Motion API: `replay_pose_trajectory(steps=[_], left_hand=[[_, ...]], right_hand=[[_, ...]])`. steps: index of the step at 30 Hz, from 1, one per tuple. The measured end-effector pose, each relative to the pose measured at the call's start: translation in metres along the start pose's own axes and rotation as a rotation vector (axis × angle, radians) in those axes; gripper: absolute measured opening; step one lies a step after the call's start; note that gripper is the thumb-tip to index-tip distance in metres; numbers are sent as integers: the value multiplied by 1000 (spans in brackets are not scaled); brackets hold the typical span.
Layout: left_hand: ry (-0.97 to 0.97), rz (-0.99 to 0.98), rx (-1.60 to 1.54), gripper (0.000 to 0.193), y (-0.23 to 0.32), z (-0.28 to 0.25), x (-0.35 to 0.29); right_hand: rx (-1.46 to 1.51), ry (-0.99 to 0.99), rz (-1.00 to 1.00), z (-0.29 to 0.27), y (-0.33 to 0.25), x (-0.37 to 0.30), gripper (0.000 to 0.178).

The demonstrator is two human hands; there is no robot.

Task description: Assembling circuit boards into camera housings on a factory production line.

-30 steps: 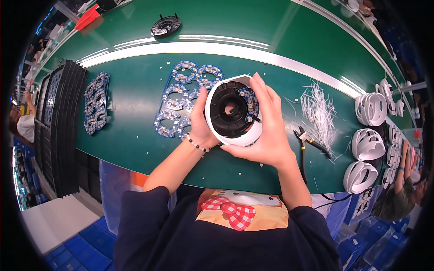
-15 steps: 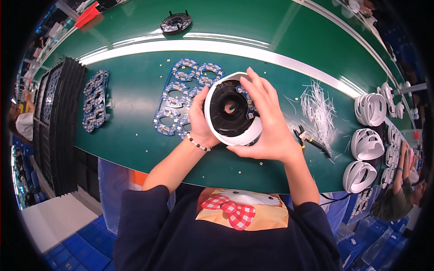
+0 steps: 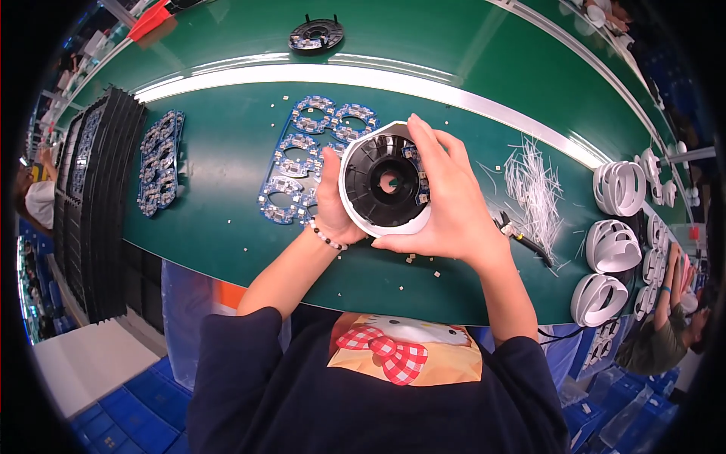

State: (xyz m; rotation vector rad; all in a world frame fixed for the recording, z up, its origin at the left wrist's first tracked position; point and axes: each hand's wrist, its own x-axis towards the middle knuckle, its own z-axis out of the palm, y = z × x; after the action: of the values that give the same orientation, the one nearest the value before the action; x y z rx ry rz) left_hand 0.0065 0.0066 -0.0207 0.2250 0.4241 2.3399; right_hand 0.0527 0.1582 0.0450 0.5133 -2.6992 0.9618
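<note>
Above the green bench I hold a white round plastic housing [image 3: 412,225] with both hands. Its open face is tilted toward me, showing a black ring-shaped disc [image 3: 367,185] with a round central hole. A small blue circuit board [image 3: 414,168] sits at the right side of the disc, partly hidden by my fingers. My left hand [image 3: 334,200] cups the housing from the left, thumb up along its wall. With the fingers on the upper rim and the thumb along the lower rim, my right hand [image 3: 454,204] grips the other side.
Behind my hands lies a panel of blue circuit boards [image 3: 299,155]; another board stack [image 3: 160,163] is farther left, beside black racks [image 3: 106,204]. To the right are white strips [image 3: 533,181], cutters [image 3: 522,234] and white rings [image 3: 620,188]. A black disc [image 3: 316,35] rests on the far green belt.
The housing has tilted a little, so its white lower wall shows less. On the far belt, the black disc has shifted right. More small pale bits show on the bench below my hands.
</note>
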Motion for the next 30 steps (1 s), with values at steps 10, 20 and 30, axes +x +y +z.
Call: replay_pose_trajectory(steps=[10,20,30], left_hand=[[33,66,5,60,-6,10,0],[137,139,25,59,-13,23,0],[394,-150,-62,47,6,31,28]], right_hand=[[-9,160,114,11,-5,-12,116],[-96,421,226,38,-21,-23,110],[76,431,-116,16,17,-26,67]])
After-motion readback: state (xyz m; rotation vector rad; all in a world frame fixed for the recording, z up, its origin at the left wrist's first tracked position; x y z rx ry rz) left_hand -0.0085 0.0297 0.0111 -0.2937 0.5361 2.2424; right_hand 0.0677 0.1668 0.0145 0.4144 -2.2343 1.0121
